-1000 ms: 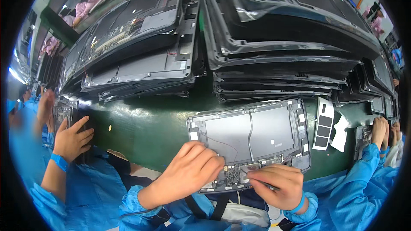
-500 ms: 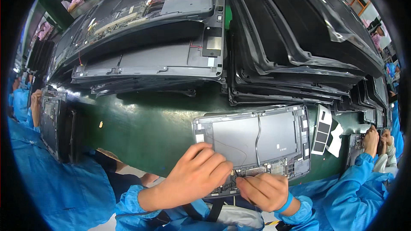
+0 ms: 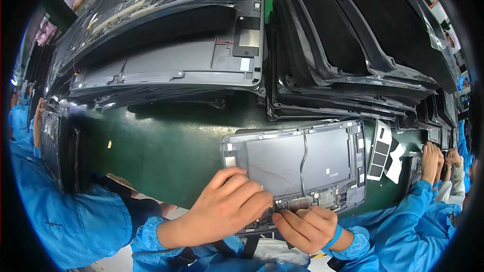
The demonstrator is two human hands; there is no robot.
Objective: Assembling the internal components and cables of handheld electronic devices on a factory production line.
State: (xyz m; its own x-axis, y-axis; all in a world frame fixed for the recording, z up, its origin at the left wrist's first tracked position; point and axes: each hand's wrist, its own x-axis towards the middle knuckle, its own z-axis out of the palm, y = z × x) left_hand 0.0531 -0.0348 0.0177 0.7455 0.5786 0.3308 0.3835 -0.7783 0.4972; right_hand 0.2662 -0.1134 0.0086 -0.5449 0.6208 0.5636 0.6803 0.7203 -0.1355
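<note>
A grey laptop-like housing (image 3: 272, 156) lies open on the table before me, its circuit board (image 3: 327, 196) along the near edge. A dark flat cable (image 3: 304, 158) runs down its middle, and a thin reddish wire curves beside it. My left hand (image 3: 227, 204) rests over the near left part of the housing, fingers bent and tips pressed together at the board. Close against it, my right hand (image 3: 308, 226) pinches with thumb and forefinger at the same spot. Whatever lies between the fingertips is hidden by the fingers.
Stacks of similar grey housings (image 3: 151, 70) and black panels (image 3: 322, 30) rise along the far side. A white sheet with black squares (image 3: 379, 153) lies right of my housing. Co-workers in blue sleeves (image 3: 75, 221) sit on both sides; one's hands (image 3: 431, 161) are at the right.
The view has shifted slightly. Both hands stay at the same place on the board, and the right fingertips have come a little nearer to the left ones.
</note>
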